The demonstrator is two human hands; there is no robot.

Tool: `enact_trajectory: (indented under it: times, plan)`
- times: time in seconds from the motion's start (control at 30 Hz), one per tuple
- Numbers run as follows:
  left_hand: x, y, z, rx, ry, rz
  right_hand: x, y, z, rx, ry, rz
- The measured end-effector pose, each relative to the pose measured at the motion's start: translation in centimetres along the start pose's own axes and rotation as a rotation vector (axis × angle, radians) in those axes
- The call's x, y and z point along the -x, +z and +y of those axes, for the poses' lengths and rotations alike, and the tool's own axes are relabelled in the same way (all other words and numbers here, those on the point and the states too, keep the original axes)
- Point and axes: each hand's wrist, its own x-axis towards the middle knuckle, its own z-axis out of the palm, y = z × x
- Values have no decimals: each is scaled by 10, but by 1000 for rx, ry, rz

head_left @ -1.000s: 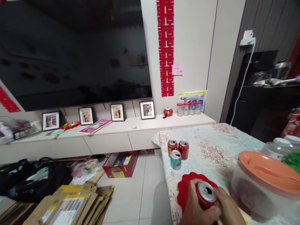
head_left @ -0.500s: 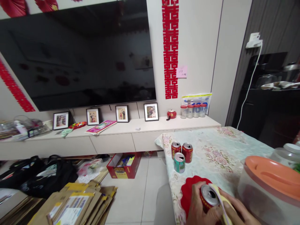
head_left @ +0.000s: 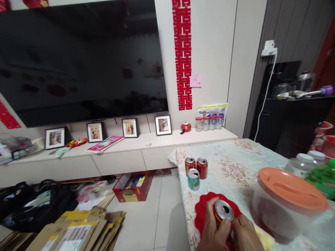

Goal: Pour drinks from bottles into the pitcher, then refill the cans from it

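My left hand (head_left: 213, 226) is wrapped round an opened red can (head_left: 224, 210), held over a red scalloped mat (head_left: 200, 211) at the table's near edge. On the can's right side rests my right hand (head_left: 244, 232), its fingers curled in; a yellow cloth (head_left: 264, 238) shows beside and beneath it, and whether the fingers grip it is hidden. Beyond the mat a green can (head_left: 193, 179) stands in front of two red cans (head_left: 190, 166), (head_left: 202, 168), all with opened tops.
A clear tub with an orange lid (head_left: 291, 188) stands at the right, with clear jars (head_left: 303, 164) and green bottles (head_left: 323, 177) behind it. A flowered cloth (head_left: 232, 167) covers the table. Flattened cardboard (head_left: 78, 230) and a red box (head_left: 133, 186) lie on the floor at left.
The view has turned right. The yellow cloth, upright against the can's right side before, now lies lower by my right hand, whose fingers have moved to the can's side.
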Motion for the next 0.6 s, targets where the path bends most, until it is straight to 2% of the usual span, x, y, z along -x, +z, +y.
enact_trajectory:
  times: [0.1, 0.2, 0.33, 0.43, 0.5, 0.6]
  plan:
    - [-1, 3, -2, 6, 28, 81, 1, 0, -2, 91, 11, -124]
    - [-2, 7, -2, 16, 62, 160, 1, -5, -11, 104, 52, -126]
    - [-1, 9, 1, 38, 38, 177, 2, -22, -22, -128, 72, -2]
    - [0, 8, 1, 19, 41, 142, 5, -33, -23, -292, 43, 107]
    - [0, 6, -3, 1, 44, 112, 8, -33, -23, -296, -19, 148]
    - [-1, 6, -11, -43, 31, 124, 12, -23, -19, -252, -164, 161]
